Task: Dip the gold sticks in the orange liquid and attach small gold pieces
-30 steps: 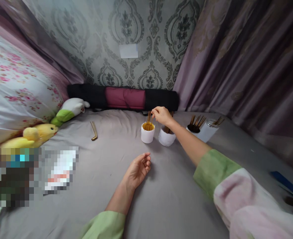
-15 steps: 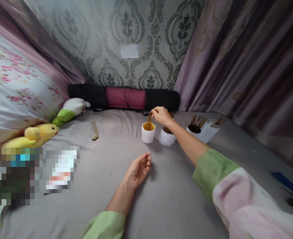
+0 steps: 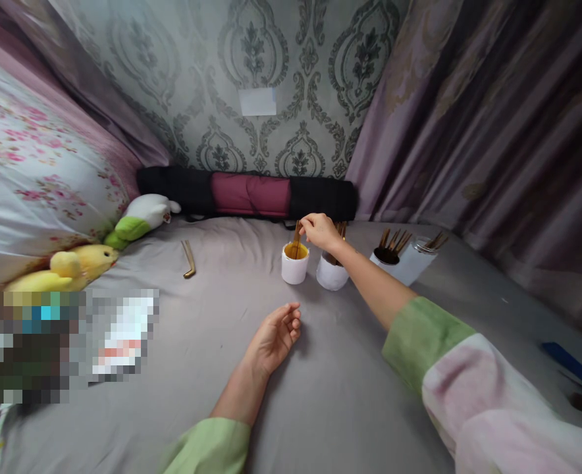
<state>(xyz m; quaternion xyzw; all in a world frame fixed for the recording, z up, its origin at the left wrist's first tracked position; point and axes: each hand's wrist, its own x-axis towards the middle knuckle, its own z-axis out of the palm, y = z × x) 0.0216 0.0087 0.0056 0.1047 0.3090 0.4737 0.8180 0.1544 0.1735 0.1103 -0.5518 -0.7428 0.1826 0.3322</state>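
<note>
My right hand reaches forward over a white cup with a yellow inside and pinches the tops of the thin brown sticks standing in it. A second white cup with sticks stands right beside it, partly hidden by my wrist. My left hand rests palm-up on the grey sheet, fingers loosely curled and empty.
Two more white cups with sticks stand to the right. A bent brass piece lies on the sheet to the left. Plush toys, a floral pillow, a black-and-maroon roll and curtains surround the area.
Almost nothing differs: my right hand stays pinched on the sticks over the yellow-lined cup, and my left hand has not moved.
</note>
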